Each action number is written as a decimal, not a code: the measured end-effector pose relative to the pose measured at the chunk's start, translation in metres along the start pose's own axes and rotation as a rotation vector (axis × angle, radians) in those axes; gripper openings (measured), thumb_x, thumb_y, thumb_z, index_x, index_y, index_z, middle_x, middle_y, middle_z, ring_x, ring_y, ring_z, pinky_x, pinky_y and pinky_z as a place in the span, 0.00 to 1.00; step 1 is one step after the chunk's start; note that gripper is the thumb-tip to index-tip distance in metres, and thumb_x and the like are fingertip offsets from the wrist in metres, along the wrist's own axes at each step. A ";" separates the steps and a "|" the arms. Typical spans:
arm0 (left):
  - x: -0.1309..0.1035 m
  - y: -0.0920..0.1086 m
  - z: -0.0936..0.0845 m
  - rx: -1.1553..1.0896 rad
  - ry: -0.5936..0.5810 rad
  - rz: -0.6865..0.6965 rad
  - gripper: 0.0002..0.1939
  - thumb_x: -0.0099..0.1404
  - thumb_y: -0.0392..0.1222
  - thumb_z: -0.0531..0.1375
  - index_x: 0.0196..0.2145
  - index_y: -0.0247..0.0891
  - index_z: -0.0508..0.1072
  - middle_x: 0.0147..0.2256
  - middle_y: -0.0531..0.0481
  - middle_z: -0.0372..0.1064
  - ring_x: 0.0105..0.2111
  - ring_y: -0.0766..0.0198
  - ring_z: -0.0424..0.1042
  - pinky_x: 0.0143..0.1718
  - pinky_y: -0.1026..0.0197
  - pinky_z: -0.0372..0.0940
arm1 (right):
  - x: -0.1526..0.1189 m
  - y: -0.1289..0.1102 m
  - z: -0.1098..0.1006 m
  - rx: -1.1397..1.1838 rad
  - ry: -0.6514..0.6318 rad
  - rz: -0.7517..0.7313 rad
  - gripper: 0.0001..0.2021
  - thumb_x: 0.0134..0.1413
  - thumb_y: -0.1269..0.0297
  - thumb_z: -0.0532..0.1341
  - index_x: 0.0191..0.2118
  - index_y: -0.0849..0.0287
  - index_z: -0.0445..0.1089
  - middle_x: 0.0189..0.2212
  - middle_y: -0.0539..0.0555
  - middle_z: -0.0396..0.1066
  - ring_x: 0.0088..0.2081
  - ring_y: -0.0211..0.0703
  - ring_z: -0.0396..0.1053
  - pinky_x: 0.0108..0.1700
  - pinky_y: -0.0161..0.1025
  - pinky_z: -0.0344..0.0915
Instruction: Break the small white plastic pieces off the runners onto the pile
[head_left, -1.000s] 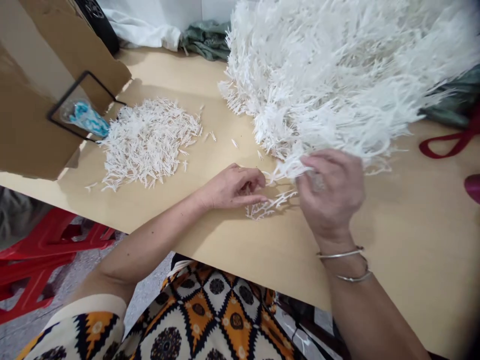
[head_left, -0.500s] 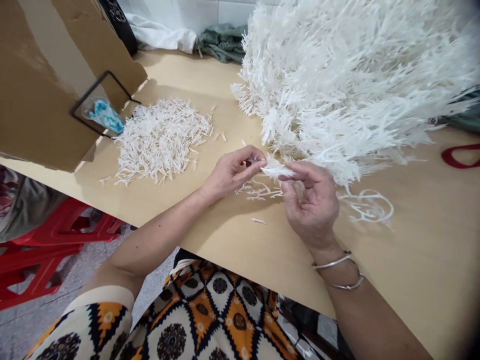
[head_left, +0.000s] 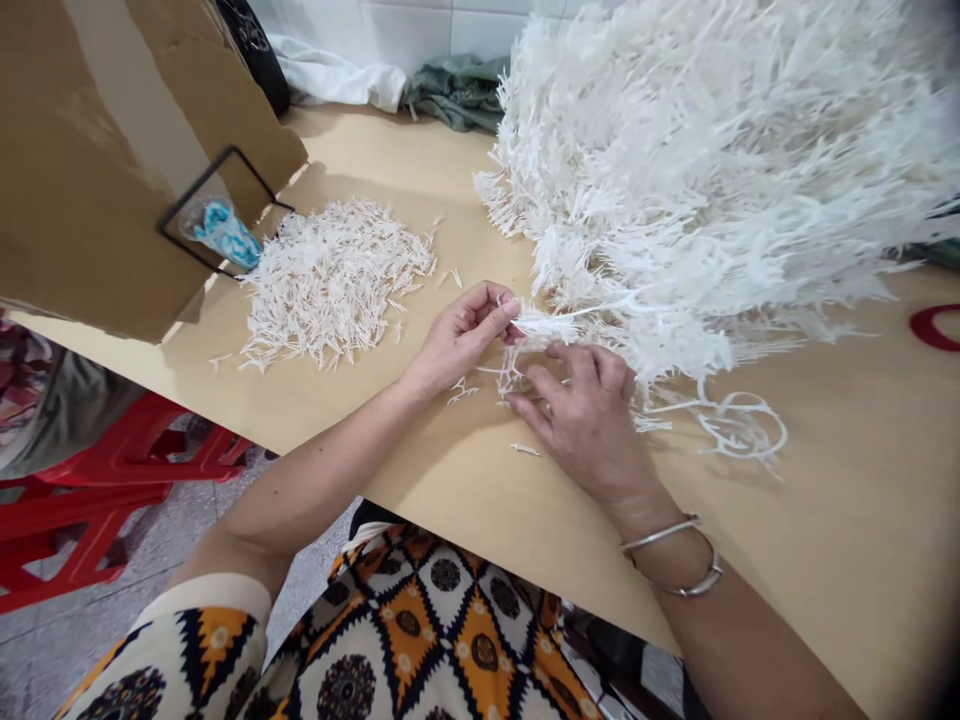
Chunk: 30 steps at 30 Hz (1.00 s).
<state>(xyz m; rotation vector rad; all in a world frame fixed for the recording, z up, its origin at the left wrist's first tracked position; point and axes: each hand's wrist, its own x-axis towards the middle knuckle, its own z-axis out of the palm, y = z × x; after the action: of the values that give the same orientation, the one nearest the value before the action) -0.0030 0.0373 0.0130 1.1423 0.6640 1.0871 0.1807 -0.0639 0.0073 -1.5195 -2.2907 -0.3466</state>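
My left hand (head_left: 470, 335) pinches the end of a white feathery plastic sprig (head_left: 551, 325) between thumb and fingertips. To its right, my right hand (head_left: 589, 415) is palm down, low over the table, thumb and fingers apart with nothing visibly held. Its fingertips are close to thin white branching strands (head_left: 510, 372) beneath the sprig; whether they touch is unclear. Behind both hands rises a large heap of white feathery plastic sprigs (head_left: 697, 170). A smaller pile of short white plastic pieces (head_left: 337, 280) lies to the left of my left hand.
A cardboard box (head_left: 97, 180) stands at the left, beside a black wire frame (head_left: 196, 190) and a clear cup with blue-white contents (head_left: 225, 235). White looped strands (head_left: 742, 425) and a red ring-shaped handle (head_left: 937, 328) lie at the right. Red stools (head_left: 112, 470) stand below the table.
My right hand has let go of the sprig, turned palm down and moved left and lower, near the loose strands. My left hand keeps its pinch. The view has shifted slightly.
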 end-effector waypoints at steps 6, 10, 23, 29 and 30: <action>0.005 -0.007 -0.004 -0.241 0.198 -0.145 0.16 0.71 0.47 0.69 0.35 0.40 0.66 0.28 0.61 0.66 0.26 0.76 0.69 0.36 0.69 0.73 | -0.002 0.036 -0.012 -0.087 -0.084 0.067 0.07 0.67 0.65 0.65 0.36 0.59 0.77 0.47 0.59 0.76 0.43 0.52 0.70 0.44 0.50 0.65; 0.001 -0.007 0.003 -0.133 0.040 -0.154 0.21 0.66 0.54 0.73 0.35 0.39 0.68 0.29 0.60 0.66 0.28 0.75 0.68 0.35 0.70 0.71 | -0.007 0.052 -0.019 -0.175 -0.097 0.133 0.06 0.65 0.65 0.65 0.34 0.59 0.76 0.49 0.63 0.75 0.45 0.57 0.73 0.43 0.52 0.62; 0.000 -0.007 0.005 -0.133 0.023 -0.134 0.16 0.68 0.50 0.71 0.37 0.37 0.71 0.29 0.58 0.66 0.28 0.75 0.64 0.33 0.71 0.63 | 0.005 -0.040 -0.010 0.013 0.043 -0.227 0.20 0.73 0.57 0.62 0.61 0.66 0.71 0.59 0.65 0.77 0.64 0.59 0.67 0.66 0.53 0.57; 0.012 -0.006 -0.003 -0.170 0.291 -0.066 0.11 0.76 0.38 0.62 0.34 0.38 0.68 0.32 0.59 0.61 0.27 0.77 0.62 0.34 0.72 0.63 | 0.002 -0.005 -0.010 -0.024 -0.144 -0.121 0.15 0.76 0.61 0.57 0.35 0.57 0.74 0.32 0.53 0.78 0.40 0.49 0.72 0.53 0.49 0.58; 0.013 -0.004 -0.005 -0.158 0.347 -0.042 0.11 0.77 0.36 0.60 0.34 0.39 0.67 0.32 0.58 0.61 0.27 0.77 0.61 0.34 0.72 0.62 | 0.001 0.005 -0.012 -0.063 -0.158 -0.075 0.15 0.75 0.62 0.57 0.34 0.57 0.73 0.30 0.53 0.77 0.38 0.48 0.72 0.51 0.49 0.57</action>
<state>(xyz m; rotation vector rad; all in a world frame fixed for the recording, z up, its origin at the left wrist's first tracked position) -0.0011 0.0516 0.0087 0.8072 0.8508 1.2918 0.1866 -0.0663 0.0185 -1.5443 -2.4862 -0.3320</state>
